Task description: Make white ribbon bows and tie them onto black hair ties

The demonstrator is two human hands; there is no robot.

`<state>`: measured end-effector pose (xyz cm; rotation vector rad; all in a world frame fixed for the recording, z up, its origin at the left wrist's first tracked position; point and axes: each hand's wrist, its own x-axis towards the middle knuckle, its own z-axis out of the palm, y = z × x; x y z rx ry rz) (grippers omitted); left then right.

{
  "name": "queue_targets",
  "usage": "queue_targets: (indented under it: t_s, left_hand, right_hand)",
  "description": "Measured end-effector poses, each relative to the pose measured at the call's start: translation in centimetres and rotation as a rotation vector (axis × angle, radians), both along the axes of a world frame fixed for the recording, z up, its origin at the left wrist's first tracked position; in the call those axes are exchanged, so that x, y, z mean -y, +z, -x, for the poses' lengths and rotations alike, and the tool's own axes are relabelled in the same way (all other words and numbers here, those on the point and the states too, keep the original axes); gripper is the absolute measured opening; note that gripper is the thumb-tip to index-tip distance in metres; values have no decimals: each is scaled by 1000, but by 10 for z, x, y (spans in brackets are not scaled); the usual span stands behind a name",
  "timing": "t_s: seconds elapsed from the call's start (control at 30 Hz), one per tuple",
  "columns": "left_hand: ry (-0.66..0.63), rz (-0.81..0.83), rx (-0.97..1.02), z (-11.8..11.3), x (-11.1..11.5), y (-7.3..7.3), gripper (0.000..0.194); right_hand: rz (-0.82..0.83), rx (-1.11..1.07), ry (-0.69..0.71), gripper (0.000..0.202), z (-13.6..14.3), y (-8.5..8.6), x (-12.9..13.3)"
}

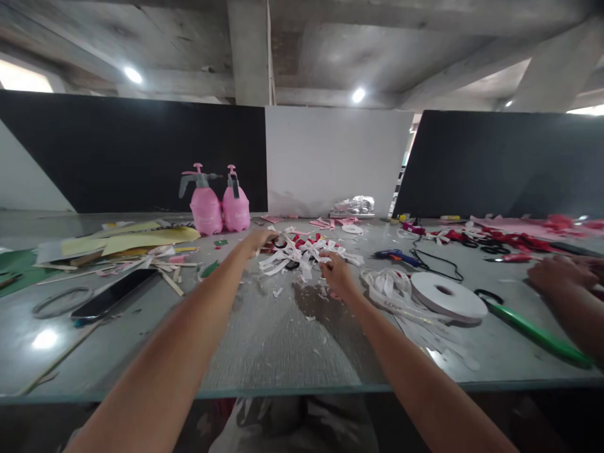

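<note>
White ribbon scraps [302, 251] far centre: my left hand [258, 240] reaches in, grip unclear; right hand [334, 269] pinches strip. Near table edge [302, 389] bare.

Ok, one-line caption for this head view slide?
Both hands, left hand and right hand, reach into a pile of white ribbon pieces on a cluttered table.

Both hands, left [257, 240] and right [334, 269], reach into white ribbon scraps [302, 251].

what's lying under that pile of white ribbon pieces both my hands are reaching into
Under the white ribbon pieces, red scraps and a dark loop show through, on the grey table. Left hand and right hand touch the pile; anything deeper is covered.
</note>
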<state>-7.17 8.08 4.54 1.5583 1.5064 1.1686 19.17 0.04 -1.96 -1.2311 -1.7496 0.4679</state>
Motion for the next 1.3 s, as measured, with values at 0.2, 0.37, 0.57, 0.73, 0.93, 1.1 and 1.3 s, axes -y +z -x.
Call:
queue_targets:
  t_s: [0.2, 0.37, 0.57, 0.73, 0.93, 1.1, 1.3]
  left_hand:
    - [75, 82, -397, 7, -5, -31, 23]
    - [386, -74, -766, 15, 0, -37, 62]
    - [225, -148, -937, 20, 14, -34, 41]
    - [57, -148, -971, 11, 16, -45, 35]
    - [119, -269, -924, 0, 18, -47, 30]
    - [198, -237, -938, -5, 23, -38, 36]
    - [207, -386, -660, -29, 29, -19, 28]
  right_hand:
    - [4, 45, 11, 30, 4, -1, 4]
    - [-12, 45, -49, 28, 1, 4, 3]
    - [12, 6, -76, 27, 0, 4, 0]
    - [7, 69, -58, 27, 2, 1, 0]
    - [8, 85, -59, 26, 3, -3, 1]
    - [-37, 62, -62, 28, -6, 20, -4]
    - [25, 383, -203, 24, -69, 79, -17]
